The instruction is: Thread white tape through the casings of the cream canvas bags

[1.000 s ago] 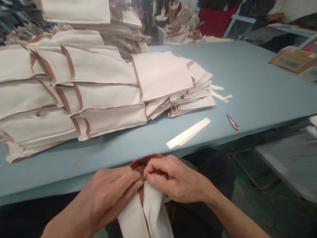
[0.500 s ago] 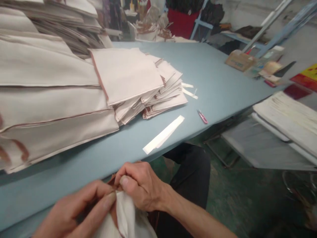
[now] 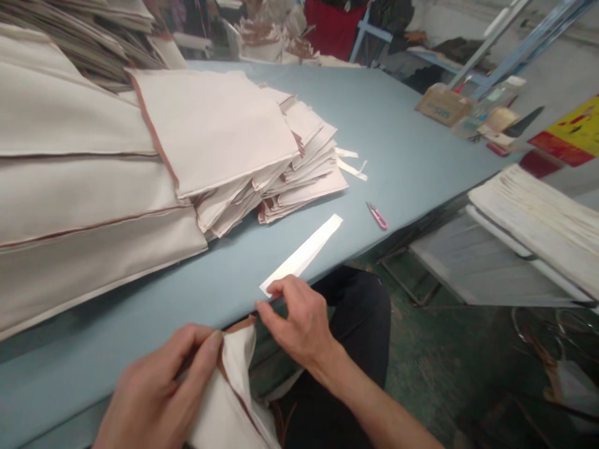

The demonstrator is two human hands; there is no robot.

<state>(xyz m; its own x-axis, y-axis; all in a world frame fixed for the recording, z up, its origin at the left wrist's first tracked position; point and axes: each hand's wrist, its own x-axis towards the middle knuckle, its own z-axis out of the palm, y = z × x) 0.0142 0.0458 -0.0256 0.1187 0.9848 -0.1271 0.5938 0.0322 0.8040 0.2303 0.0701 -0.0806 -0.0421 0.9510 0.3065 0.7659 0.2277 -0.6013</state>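
My left hand (image 3: pixel 156 390) grips a cream cloth bag with brown trim (image 3: pixel 234 399) below the table's near edge, thumb pressed on its rim. My right hand (image 3: pixel 297 318) has come off the bag; its fingers are apart and its fingertips reach the near end of a white cloth strip (image 3: pixel 304 252) lying on the blue table (image 3: pixel 412 162). Whether they pinch the strip is unclear.
Tall stacks of cream bags with brown trim (image 3: pixel 84 187) fill the table's left. A smaller fanned pile (image 3: pixel 262 149) lies beside them. A pink thread snip (image 3: pixel 377 216) rests near the edge. A cardboard box (image 3: pixel 442 103) sits far right. A side shelf with cloth (image 3: pixel 538 224) stands right.
My right hand let go of the bag and moved up to the white strip's end. My left hand keeps the bag. The view swung right.
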